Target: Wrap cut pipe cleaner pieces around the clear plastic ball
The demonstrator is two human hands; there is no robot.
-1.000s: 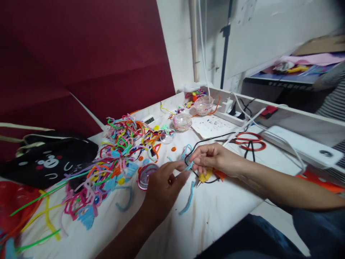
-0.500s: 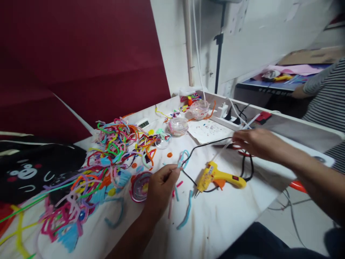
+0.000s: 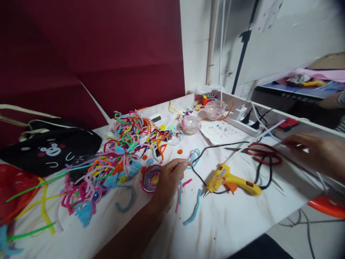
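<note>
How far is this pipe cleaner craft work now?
Done, it seems: cut pieces lie on the table, and the glue gun is set down. In hand: the left hand pinches a light blue pipe cleaner loop; the right hand is beside the red scissors, holding nothing visible. Left: the big pile of pipe cleaners lies loose.

A single view is given, taken from a head-worn camera that is aimed forward and down across a white table (image 3: pixel 237 219) from its near edge. The tabletop is seen close, at arm's reach, with the left hand (image 3: pixel 168 180) near the middle and the right hand (image 3: pixel 312 153) at the right edge. A dark red wall (image 3: pixel 107 54) is faced beyond the table
</note>
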